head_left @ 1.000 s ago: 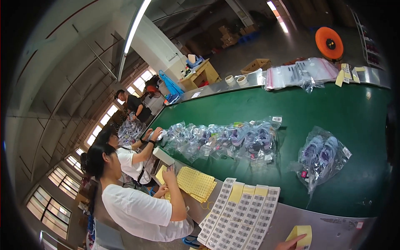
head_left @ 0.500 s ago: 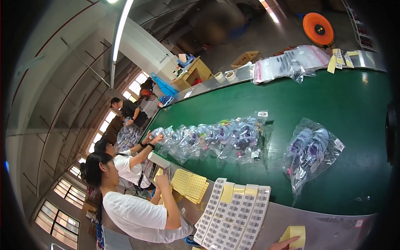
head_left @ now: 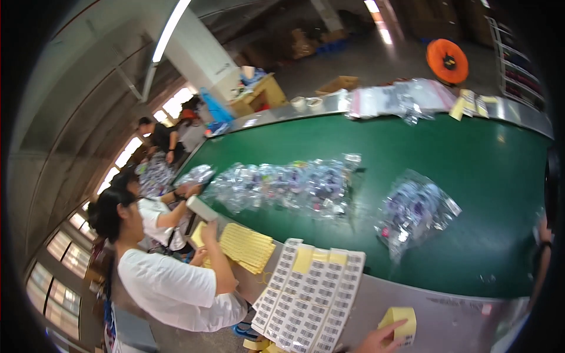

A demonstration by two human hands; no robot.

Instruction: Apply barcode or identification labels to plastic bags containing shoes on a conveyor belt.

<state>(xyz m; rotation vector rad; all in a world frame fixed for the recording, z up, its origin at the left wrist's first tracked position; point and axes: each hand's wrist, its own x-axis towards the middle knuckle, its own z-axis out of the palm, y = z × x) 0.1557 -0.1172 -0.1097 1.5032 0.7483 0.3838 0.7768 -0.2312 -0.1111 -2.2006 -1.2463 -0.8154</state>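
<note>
My left hand (head_left: 382, 339) pinches a curled yellow label strip (head_left: 400, 320) at the lower edge, above the metal table border. My right hand (head_left: 542, 230), with a dark wristband, shows at the far right rim. The dark rim hides its fingers, and whatever they may hold cannot be made out. Between the hands and farther away, a clear plastic bag of blue-purple shoes (head_left: 415, 206) lies on the green table surface (head_left: 471, 247), with a white label at its corner. Sheets of white barcode labels (head_left: 315, 297) lie to the left of my left hand.
Several bagged shoes (head_left: 282, 185) form a row on the left. Beyond it lie flat plastic bags (head_left: 400, 97) and yellow label strips (head_left: 471, 105). Two co-workers in white shirts (head_left: 168, 288) stand at left beside yellow label sheets (head_left: 244, 247). An orange fan (head_left: 447, 61) stands behind.
The view has swung, so most things sit farther left and are blurred. My right arm has come in at the right rim. A co-worker's hands now hold a bag at the row's far end.
</note>
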